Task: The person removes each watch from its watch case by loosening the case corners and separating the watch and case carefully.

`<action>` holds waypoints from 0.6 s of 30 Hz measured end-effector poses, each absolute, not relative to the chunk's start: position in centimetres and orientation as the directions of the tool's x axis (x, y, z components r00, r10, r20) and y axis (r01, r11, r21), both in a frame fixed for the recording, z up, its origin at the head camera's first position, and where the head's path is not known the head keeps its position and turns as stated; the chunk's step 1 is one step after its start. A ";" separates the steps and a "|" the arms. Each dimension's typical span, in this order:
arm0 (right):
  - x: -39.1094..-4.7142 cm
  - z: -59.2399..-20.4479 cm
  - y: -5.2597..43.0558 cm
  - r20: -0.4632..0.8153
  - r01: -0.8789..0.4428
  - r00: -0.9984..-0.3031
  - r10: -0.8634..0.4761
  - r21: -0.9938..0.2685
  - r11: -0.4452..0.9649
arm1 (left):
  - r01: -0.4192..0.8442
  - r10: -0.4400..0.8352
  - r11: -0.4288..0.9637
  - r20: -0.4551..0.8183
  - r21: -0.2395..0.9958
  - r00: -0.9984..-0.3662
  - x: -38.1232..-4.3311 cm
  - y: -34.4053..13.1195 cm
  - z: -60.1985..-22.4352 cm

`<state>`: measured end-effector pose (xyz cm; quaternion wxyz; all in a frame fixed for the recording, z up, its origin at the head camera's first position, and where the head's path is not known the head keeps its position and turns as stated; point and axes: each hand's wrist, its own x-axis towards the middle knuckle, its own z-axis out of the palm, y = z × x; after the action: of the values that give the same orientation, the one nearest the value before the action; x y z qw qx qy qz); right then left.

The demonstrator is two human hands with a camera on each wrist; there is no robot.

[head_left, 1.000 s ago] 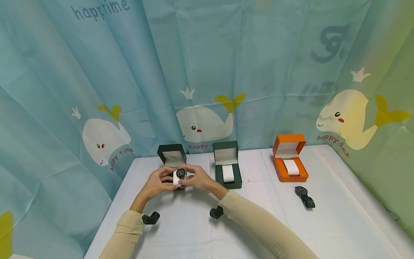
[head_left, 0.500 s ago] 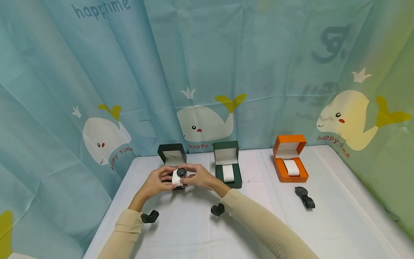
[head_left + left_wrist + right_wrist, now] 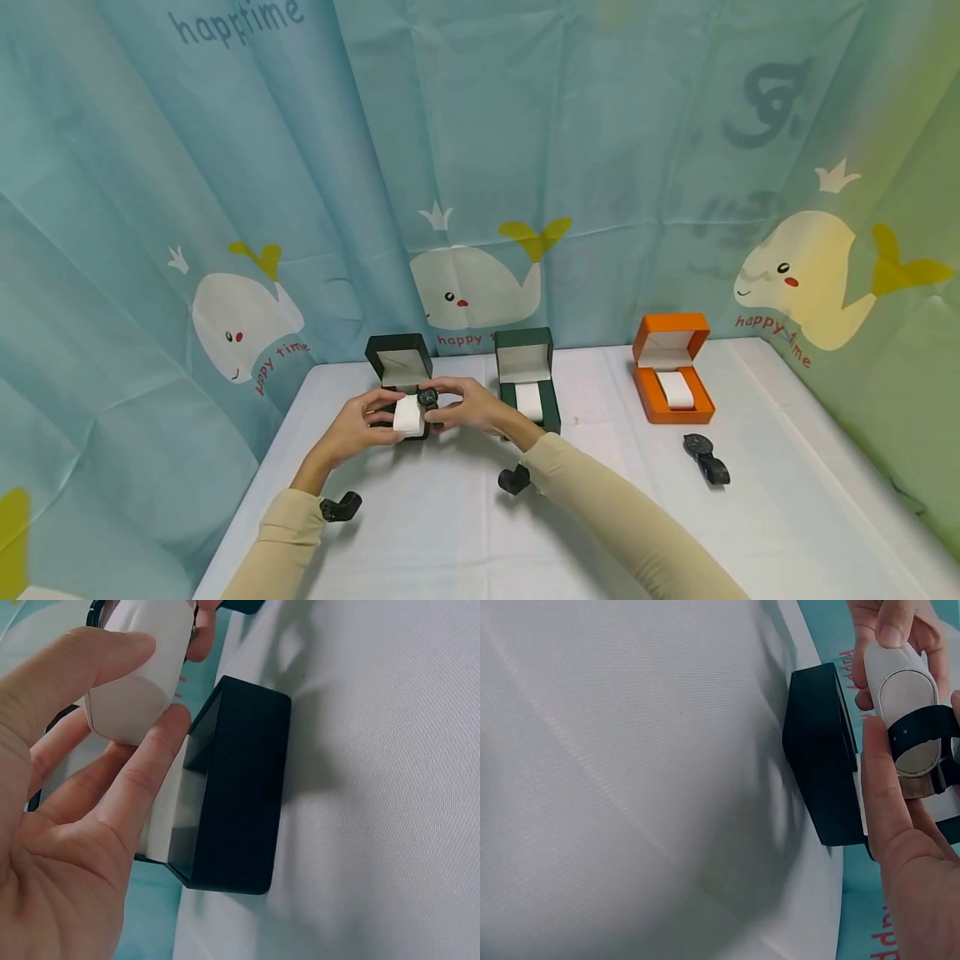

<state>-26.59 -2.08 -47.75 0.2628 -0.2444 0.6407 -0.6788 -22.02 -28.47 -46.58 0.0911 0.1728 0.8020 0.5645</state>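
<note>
My left hand (image 3: 356, 429) grips a white watch cushion (image 3: 407, 417) over the dark green, nearly black watch box (image 3: 396, 342), whose lid stands up. In the left wrist view the thumb presses one face of the cushion and fingertips support its lower side. Between the right hand's (image 3: 476, 408) thumb and fingers is a black watch (image 3: 428, 399), at the right end of the cushion. The right wrist view shows its closed strap (image 3: 919, 726) looped in front of the cushion's oval end. Both hands partly cover the box's base.
An open green watch box (image 3: 555, 408) with a white cushion stands just right of the right hand. Farther right are an open orange watch box (image 3: 656, 408) and a second black watch (image 3: 705, 457) on the white table (image 3: 600, 500). A whale-print curtain (image 3: 480, 167) hangs behind.
The watch has moved right with the right hand, from around the cushion to its end. The left hand has shifted slightly left with the cushion, and more of its white surface shows.
</note>
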 end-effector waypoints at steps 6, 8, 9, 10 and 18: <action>-26.7 -47.9 -2.0 0.006 0.032 -0.742 -0.671 -0.998 -0.044 | 0.162 0.365 0.296 0.046 0.941 -0.930 -22.0 -28.7 -46.8; -26.7 -47.9 -2.0 0.013 0.033 -0.739 -0.674 -0.998 -0.055 | 0.160 0.363 0.295 0.045 0.942 -0.931 -21.9 -28.9 -46.8; -26.7 -47.9 -2.0 0.016 0.034 -0.738 -0.674 -0.998 -0.061 | 0.161 0.360 0.299 0.045 0.941 -0.932 -21.9 -28.9 -46.8; -26.6 -47.9 -2.1 0.020 0.035 -0.738 -0.675 -0.997 -0.067 | 0.161 0.358 0.302 0.044 0.940 -0.933 -21.8 -29.0 -46.8; -26.2 -47.8 -2.1 0.024 0.009 -0.768 -0.640 -0.999 -0.047 | 0.147 0.321 0.331 0.036 0.932 -0.946 -21.5 -29.7 -46.7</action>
<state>-26.25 -2.09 -47.75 0.2381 -0.2439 0.6478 -0.6813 -21.55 -29.69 -46.72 0.0774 0.1441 0.8122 0.5600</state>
